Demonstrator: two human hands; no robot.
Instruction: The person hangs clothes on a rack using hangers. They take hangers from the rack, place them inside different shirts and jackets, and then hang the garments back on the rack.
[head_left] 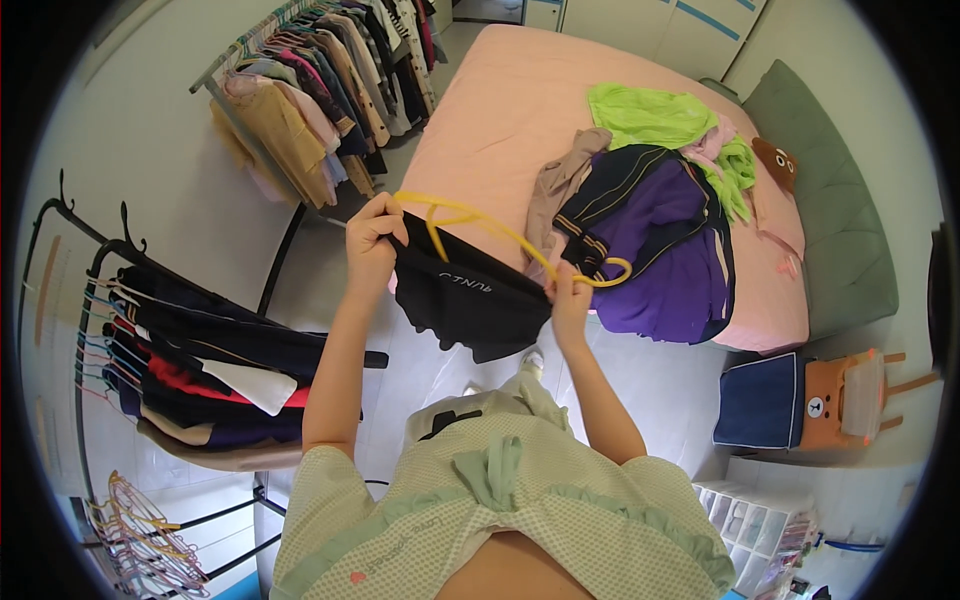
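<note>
Between my two hands hangs a black garment (470, 300) with pale lettering near its upper edge; its exact kind is hard to make out. A yellow clothes hanger (480, 217) runs along that edge, its hook curling out past my right hand. My left hand (376, 235) is closed on the garment's corner and the hanger's end. Opposite it, my right hand (567, 295) pinches the other corner together with the hanger near its hook. Just beyond, on the bed, lies a heap of clothes with a purple and black garment (660, 240) nearest.
A pink-sheeted bed (470, 110) with a green headboard (830, 200) fills the far side. Clothes racks stand at the far left (330, 90) and near left (200, 370). Bare hangers (145, 530) hang lower left. A blue box (758, 400) sits at right.
</note>
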